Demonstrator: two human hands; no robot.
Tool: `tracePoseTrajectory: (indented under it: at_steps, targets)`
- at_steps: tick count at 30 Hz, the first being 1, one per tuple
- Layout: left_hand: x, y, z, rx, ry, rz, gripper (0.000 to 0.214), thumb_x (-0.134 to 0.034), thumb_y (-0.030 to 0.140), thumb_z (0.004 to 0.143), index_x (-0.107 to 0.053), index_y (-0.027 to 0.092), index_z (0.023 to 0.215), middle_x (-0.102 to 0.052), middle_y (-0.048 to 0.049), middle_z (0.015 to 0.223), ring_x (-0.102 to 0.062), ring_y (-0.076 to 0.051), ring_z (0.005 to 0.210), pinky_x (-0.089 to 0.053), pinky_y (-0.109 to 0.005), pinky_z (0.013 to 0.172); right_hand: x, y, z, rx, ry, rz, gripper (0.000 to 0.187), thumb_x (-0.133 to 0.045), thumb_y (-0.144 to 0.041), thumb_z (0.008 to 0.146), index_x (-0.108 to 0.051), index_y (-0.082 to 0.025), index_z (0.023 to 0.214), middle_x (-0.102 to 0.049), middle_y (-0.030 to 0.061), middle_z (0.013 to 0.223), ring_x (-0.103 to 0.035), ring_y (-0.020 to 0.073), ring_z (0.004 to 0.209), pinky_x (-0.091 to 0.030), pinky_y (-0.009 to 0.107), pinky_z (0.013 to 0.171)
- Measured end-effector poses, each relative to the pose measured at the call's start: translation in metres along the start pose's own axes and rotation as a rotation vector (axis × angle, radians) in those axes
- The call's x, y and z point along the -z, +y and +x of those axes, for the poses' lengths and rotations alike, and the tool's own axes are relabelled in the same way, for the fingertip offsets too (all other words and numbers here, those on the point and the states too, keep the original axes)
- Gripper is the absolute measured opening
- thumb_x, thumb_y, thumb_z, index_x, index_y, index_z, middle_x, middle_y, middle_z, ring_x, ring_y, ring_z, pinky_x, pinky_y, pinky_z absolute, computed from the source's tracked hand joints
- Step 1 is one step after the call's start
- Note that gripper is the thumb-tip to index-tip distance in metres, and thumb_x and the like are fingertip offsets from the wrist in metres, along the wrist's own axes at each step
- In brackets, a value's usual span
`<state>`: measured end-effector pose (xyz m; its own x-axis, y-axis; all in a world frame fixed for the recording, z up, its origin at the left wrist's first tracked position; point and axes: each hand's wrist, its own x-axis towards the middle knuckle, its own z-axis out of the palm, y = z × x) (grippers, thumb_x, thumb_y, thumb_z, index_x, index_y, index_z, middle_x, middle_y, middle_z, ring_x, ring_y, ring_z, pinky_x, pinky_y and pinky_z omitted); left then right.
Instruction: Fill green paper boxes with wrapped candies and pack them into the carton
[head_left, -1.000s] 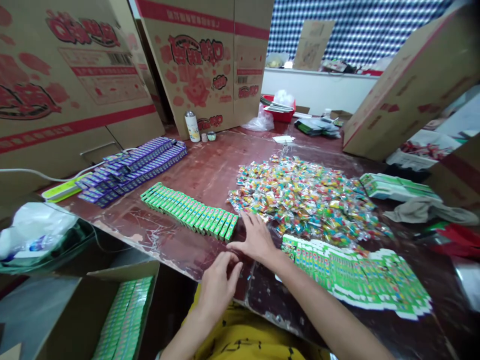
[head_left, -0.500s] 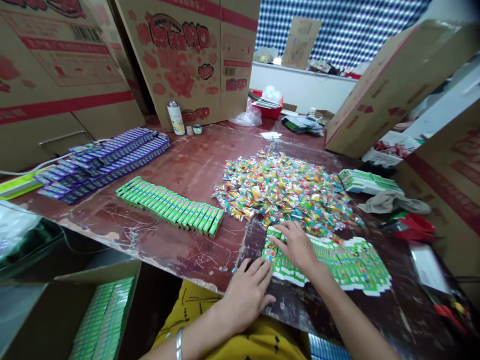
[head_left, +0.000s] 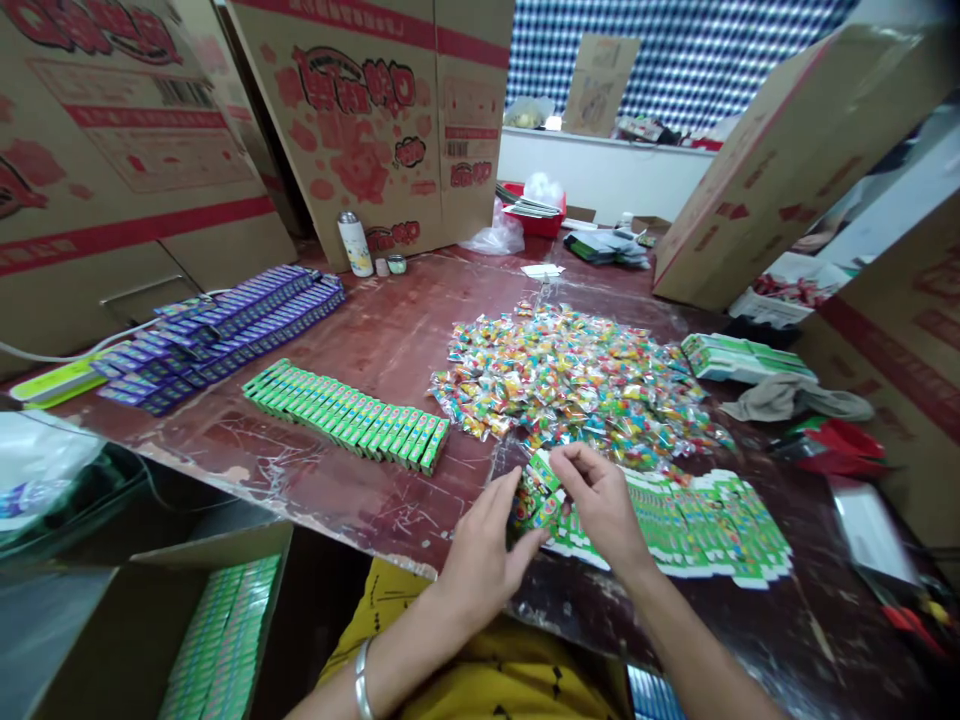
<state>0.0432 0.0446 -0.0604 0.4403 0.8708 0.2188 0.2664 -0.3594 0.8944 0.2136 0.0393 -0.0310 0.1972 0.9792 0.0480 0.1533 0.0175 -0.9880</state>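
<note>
A green printed candy box point(head_left: 537, 497), which looks flattened, is lifted at the left end of a fanned row of flat green boxes point(head_left: 705, 525). My right hand point(head_left: 600, 500) pinches its upper right edge between thumb and fingers. Along its left side rests my left hand point(head_left: 484, 550), fingers stretched out and thumb apart, touching or nearly touching it. Just beyond my hands lies a large heap of small clear-wrapped colourful candies point(head_left: 570, 385). To the left stands a row of filled-out green boxes point(head_left: 349, 412).
Purple boxes point(head_left: 225, 325) are stacked at the left. Below the table edge, a carton point(head_left: 97, 640) holds green boxes. Large cartons point(head_left: 360, 130) stand behind, near a white bottle point(head_left: 355, 245). A grey cloth point(head_left: 787, 400) and a green stack point(head_left: 746, 358) lie at the right.
My right hand has raised the end box from the row. My left hand has moved up from the table edge to the box's left side, its thumb spreading. The view has shifted slightly.
</note>
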Motion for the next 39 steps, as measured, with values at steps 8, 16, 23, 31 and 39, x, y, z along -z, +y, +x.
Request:
tracePoseTrajectory:
  at_steps: [8,16,23,31,39]
  targets:
    - [0.037,0.007,0.001,0.333,-0.316,-0.875,0.059,-0.074,0.036,0.076,-0.055,0.02,0.129,-0.063,-0.0106,0.124,-0.059,-0.027,0.115,-0.041,-0.042,0.103,-0.001,-0.015,-0.014,0.103,-0.439,-0.048,0.028,-0.065,-0.036,0.086,-0.056,-0.023,0.109,-0.056,-0.0054,0.065,-0.052,0.0123,0.055,-0.039,0.023,0.053]
    - [0.029,-0.002,-0.009,0.361,-0.174,-0.82,0.034,-0.063,0.035,0.086,-0.067,0.015,0.113,-0.07,-0.007,0.098,-0.063,-0.022,0.092,-0.048,-0.032,0.085,-0.006,-0.013,-0.006,-0.032,-0.263,-0.038,0.027,-0.071,-0.037,0.081,-0.057,-0.022,0.098,-0.061,-0.0034,0.067,-0.056,0.0131,0.055,-0.041,0.022,0.049]
    - [0.014,-0.007,-0.013,0.326,0.208,-0.677,0.029,-0.068,0.029,0.081,-0.063,0.017,0.106,-0.067,-0.0036,0.09,-0.062,-0.017,0.083,-0.049,-0.026,0.077,-0.041,0.016,-0.025,0.024,-0.019,0.026,0.019,-0.066,-0.038,0.085,-0.063,-0.019,0.081,-0.056,-0.0018,0.066,-0.052,0.0138,0.06,-0.042,0.024,0.055]
    - [0.026,-0.007,-0.019,0.272,0.088,-0.502,0.051,-0.065,0.027,0.082,-0.048,0.024,0.13,-0.058,-0.0027,0.099,-0.059,-0.011,0.073,-0.049,-0.022,0.066,-0.059,0.032,-0.028,0.161,0.16,0.038,0.024,-0.064,-0.031,0.086,-0.065,-0.024,0.109,-0.063,0.0022,0.086,-0.058,0.0163,0.071,-0.048,0.028,0.065]
    - [0.037,-0.002,-0.017,0.262,-0.083,-0.628,0.028,-0.059,0.018,0.084,-0.05,0.02,0.11,-0.059,-0.0037,0.101,-0.059,-0.015,0.086,-0.049,-0.025,0.075,-0.054,0.026,-0.024,0.226,0.033,-0.111,0.015,-0.058,-0.03,0.09,-0.061,-0.021,0.078,-0.062,0.0037,0.087,-0.059,0.019,0.079,-0.045,0.03,0.07]
